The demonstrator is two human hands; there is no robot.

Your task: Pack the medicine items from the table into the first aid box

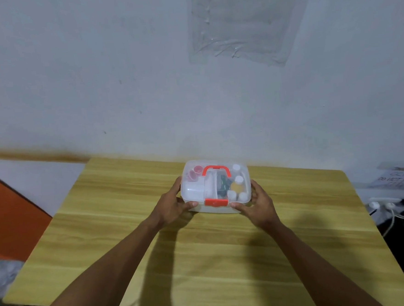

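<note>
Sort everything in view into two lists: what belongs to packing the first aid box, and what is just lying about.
Belongs to the job: first aid box, white-capped bottles and pink cups inside it, left hand and right hand gripping it, wooden table.

Lying about: plastic sheet on the wall, power strip, printed notice.

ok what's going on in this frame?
A person holds the first aid box on the wooden table, left hand gripping its left end and right hand its right. The clear lid is on, red latch facing them. White bottles and pink cups show inside.
</note>
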